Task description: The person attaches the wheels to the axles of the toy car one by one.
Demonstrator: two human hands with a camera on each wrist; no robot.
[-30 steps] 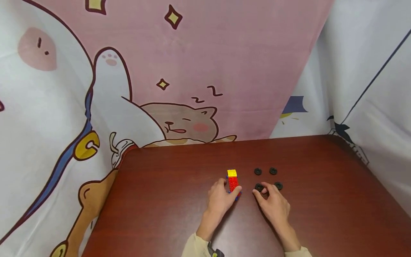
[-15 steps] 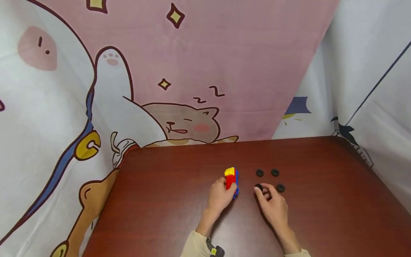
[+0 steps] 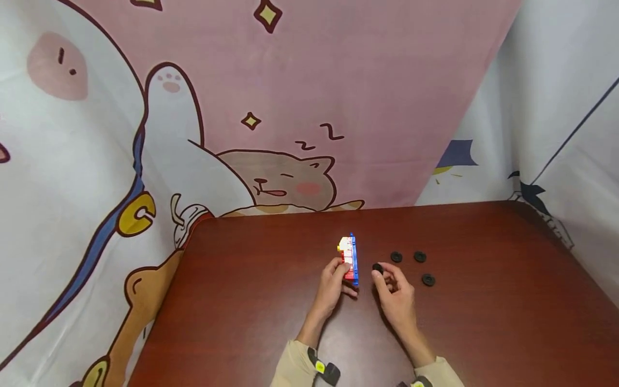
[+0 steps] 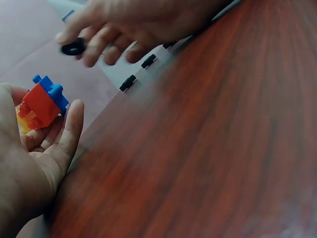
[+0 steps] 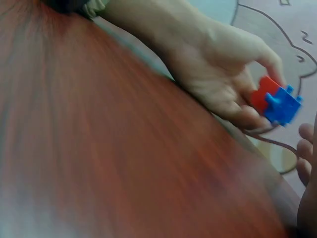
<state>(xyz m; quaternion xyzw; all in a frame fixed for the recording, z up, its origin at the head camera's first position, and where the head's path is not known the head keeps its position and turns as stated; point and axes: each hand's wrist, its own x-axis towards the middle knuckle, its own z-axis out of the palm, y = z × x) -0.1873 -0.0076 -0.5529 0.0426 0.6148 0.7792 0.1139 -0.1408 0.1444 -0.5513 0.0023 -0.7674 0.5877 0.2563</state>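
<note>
My left hand (image 3: 330,287) holds a toy block vehicle (image 3: 349,260) of red and yellow bricks on a blue base. It is turned on its side, so the blue base faces right toward the other hand. In the left wrist view the blue axle pegs (image 4: 49,85) stick out from the base. Between thumb and fingers, my right hand (image 3: 398,298) pinches a small black wheel (image 3: 378,267), a short way right of the vehicle. The left wrist view shows this wheel (image 4: 74,47) apart from the blue base.
Three more black wheels, one at the back left (image 3: 396,257), one at the back right (image 3: 419,257) and one nearer (image 3: 428,279), lie on the brown table (image 3: 508,301). Behind the table hangs a cartoon-printed cloth (image 3: 377,107).
My right hand has lifted one wheel off the table and brought it left toward the vehicle. My left hand has picked up the vehicle and rolled it onto its side.
</note>
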